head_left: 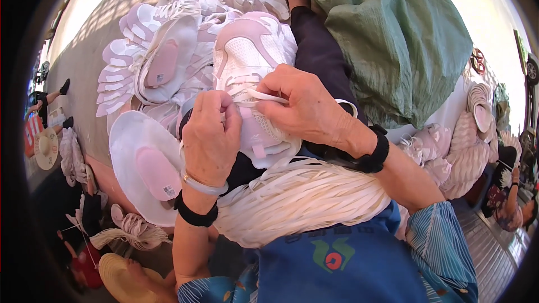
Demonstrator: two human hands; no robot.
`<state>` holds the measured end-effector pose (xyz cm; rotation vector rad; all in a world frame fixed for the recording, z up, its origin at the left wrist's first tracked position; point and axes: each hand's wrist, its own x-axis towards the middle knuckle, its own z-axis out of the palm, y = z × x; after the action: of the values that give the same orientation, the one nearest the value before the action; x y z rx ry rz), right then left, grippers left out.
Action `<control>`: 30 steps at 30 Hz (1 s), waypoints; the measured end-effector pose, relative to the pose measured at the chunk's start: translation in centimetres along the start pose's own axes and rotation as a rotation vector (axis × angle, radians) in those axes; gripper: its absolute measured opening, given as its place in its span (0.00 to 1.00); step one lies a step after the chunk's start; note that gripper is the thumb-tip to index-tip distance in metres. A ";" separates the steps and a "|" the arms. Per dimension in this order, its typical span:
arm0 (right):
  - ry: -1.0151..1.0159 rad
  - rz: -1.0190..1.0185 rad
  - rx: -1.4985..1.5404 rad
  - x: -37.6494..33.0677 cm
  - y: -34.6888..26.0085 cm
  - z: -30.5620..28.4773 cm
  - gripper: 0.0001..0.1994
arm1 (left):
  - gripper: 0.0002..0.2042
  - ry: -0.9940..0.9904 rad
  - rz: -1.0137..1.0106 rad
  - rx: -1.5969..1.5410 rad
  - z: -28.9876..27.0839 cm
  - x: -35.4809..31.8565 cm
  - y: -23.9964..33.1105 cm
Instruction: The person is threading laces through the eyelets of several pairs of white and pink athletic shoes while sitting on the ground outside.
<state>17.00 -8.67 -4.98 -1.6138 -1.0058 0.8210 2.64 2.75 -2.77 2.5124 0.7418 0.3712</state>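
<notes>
A white and pale pink shoe upper (247, 50) rests on my lap, its toe pointing away from me. White lace runs through its lower eyelets. Over the lacing, my right hand (300, 104) pinches a flat white shoelace (259, 95) between thumb and forefinger. My left hand (212, 129) is closed at the left side of the shoe, thumb against forefinger, by the same lacing; whatever its fingertips hold is mostly hidden. A thick bundle of cream-white laces (303, 196) lies across my lap, just below both hands.
Many similar uppers (126, 62) are heaped at the left, with a white and pink one (140, 163) beside my left wrist. A large green cloth sack (387, 39) stands ahead on the right. More pink uppers (435, 143) lie right. Other people sit at both sides, one near a straw hat (120, 280).
</notes>
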 end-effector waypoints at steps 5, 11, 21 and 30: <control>-0.041 0.102 0.014 0.1 -0.1 -0.4 0.11 | 0.05 -0.004 -0.001 -0.018 -0.1 -0.5 -0.7; 0.063 0.149 -0.016 -0.3 0.1 -0.2 0.11 | 0.03 -0.029 -0.226 -0.155 -1.1 -1.2 -1.3; 0.038 0.009 -0.267 -2.2 -0.7 0.6 0.18 | 0.05 -0.083 -0.148 -0.142 -1.6 -0.9 -0.2; -0.093 0.356 -0.082 -2.2 -0.8 -1.4 0.16 | 0.07 -0.058 -0.086 -0.132 -1.2 -0.9 -0.4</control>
<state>17.16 -11.16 -3.78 -1.8698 -0.8350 1.1138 1.28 2.96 -2.09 2.3496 0.7741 0.3051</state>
